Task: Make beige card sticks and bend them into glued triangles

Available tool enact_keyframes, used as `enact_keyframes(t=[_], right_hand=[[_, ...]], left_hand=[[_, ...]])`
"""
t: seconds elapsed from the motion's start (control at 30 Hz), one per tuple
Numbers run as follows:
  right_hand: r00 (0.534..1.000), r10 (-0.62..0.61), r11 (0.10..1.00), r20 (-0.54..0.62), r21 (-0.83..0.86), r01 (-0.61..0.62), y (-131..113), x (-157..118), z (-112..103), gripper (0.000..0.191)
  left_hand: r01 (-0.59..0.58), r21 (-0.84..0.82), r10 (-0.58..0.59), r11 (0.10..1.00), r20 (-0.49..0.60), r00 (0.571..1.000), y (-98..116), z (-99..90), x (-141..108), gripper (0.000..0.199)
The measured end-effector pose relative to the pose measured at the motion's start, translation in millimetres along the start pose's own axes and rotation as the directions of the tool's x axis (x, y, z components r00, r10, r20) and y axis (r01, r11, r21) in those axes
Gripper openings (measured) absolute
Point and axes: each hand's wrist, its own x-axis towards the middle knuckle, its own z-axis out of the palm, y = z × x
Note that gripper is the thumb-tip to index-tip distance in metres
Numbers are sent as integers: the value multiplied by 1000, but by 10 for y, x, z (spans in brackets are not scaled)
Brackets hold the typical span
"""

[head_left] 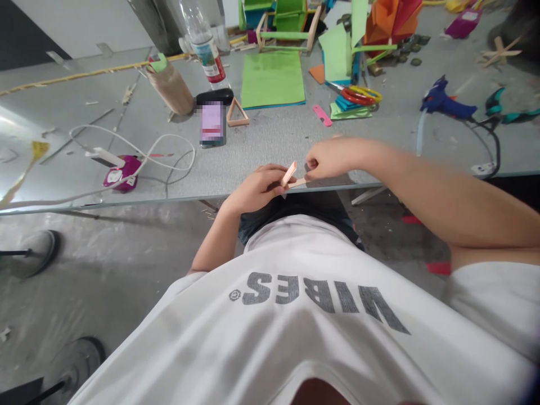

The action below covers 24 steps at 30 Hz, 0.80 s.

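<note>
My left hand (262, 187) is closed around small pale wooden craft sticks (289, 174) that meet at an angle, at the table's front edge. One of them, a flat stick (297, 183), runs toward my right hand (331, 158). That hand is curled, its fingertips at the stick's far end; whether they pinch it is partly hidden. Beyond my left hand lies a small wooden triangle (238, 114) of joined sticks, beside a phone (212, 124). A pink piece (322, 115) lies beyond my right hand.
Green paper sheets (273, 79), scissors (358, 95) and folded paper models (390, 22) lie at the back. On the right is a blue glue gun (449, 104) with its cord. A bottle (206, 56), a brown cup (172, 87) and a purple power block (122, 174) with a white cable stand left.
</note>
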Motion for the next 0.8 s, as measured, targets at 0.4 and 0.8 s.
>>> enact_keyframes(t=[0.4, 0.8], right_hand=[[987, -80, 991, -140, 94, 94, 226, -67, 308, 39], [983, -141, 988, -122, 52, 148, 94, -428, 501, 16]], left_hand=[[-72, -90, 69, 993, -38, 997, -34, 33, 18, 17], [-89, -54, 91, 995, 42, 995, 74, -45, -39, 17]])
